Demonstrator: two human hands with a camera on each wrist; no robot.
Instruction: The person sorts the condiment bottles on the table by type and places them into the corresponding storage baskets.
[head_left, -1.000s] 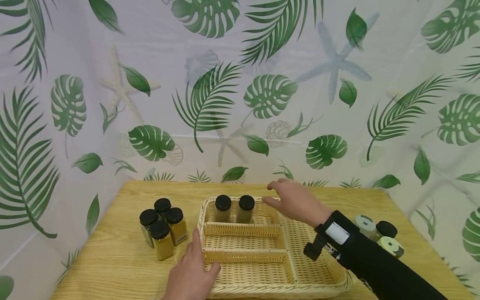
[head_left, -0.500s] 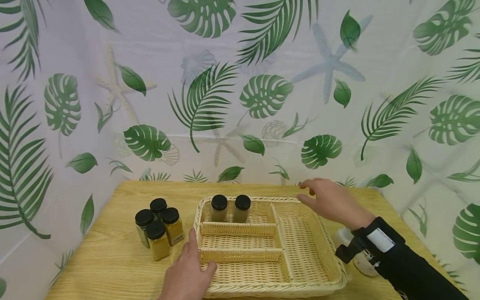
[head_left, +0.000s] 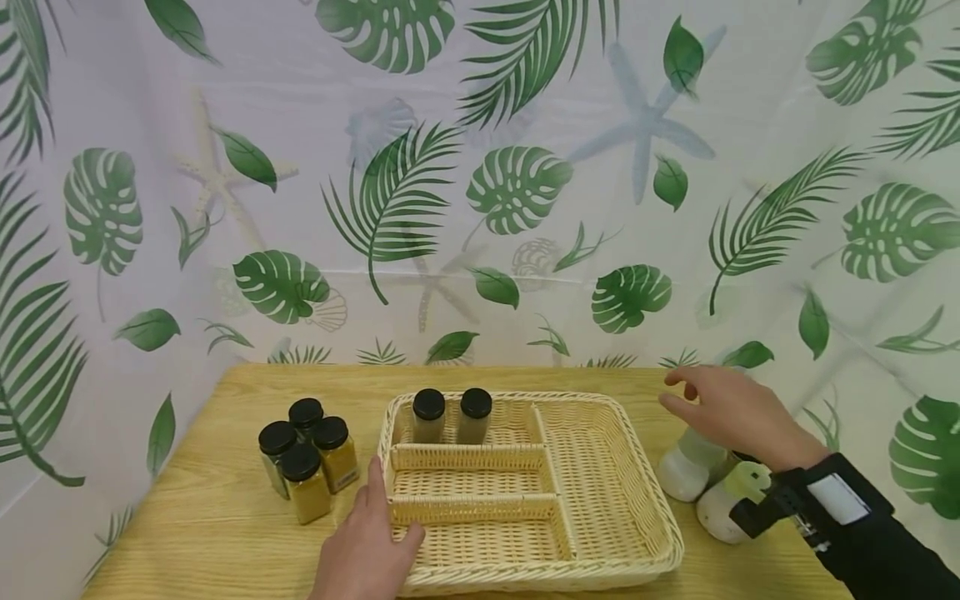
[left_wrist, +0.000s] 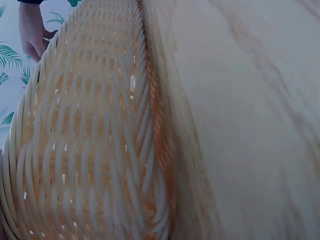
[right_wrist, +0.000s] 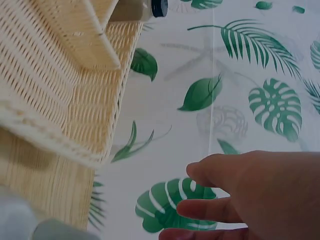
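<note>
A leaf-printed cloth (head_left: 517, 192) rises behind the wooden table (head_left: 202, 475). Right of the table's middle sits the wicker basket (head_left: 592, 475). The right hand (head_left: 738, 408), above the basket's back rim a second ago, hangs beyond its right side, fingers loosely bent, holding nothing; the left hand (head_left: 367, 542) rests on the left rim, fingers straight. Two black-lidded jars (head_left: 474, 419) stand in the back-left compartment. Wood separates four jars (head_left: 310, 492) toward the table's left edge from the basket; pale containers (head_left: 682, 475) stand toward the right.

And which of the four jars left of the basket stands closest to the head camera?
The front yellow-filled jar; the other three jars stand farther back.
</note>
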